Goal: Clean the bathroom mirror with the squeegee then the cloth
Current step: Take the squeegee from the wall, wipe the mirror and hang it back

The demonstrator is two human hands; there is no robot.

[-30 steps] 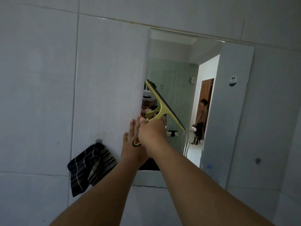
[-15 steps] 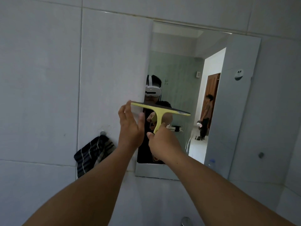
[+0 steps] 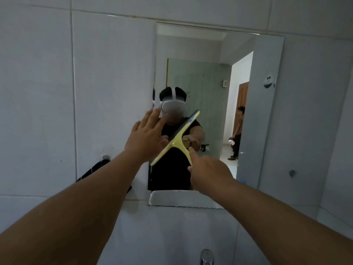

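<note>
The wall mirror [image 3: 254, 119] hangs on grey tiles straight ahead. My right hand [image 3: 208, 171] grips the handle of a yellow squeegee [image 3: 177, 145], whose dark blade slants from lower left to upper right against the glass. My left hand [image 3: 147, 138] is raised with fingers spread at the mirror's left edge, its thumb near the blade; I cannot tell if it touches the glass. A dark striped cloth [image 3: 95, 169] hangs from a wall hook left of the mirror, mostly hidden behind my left forearm.
A chrome tap top [image 3: 206, 256] shows at the bottom edge below the mirror. A small sticker [image 3: 268, 81] sits on the mirror's upper right. A wall knob [image 3: 292, 173] is right of the mirror. Another person's reflection stands in a doorway.
The squeegee blade has swung from level to a slant with its right end up. My left hand has lifted and spread its fingers. The view has shifted, centring the mirror.
</note>
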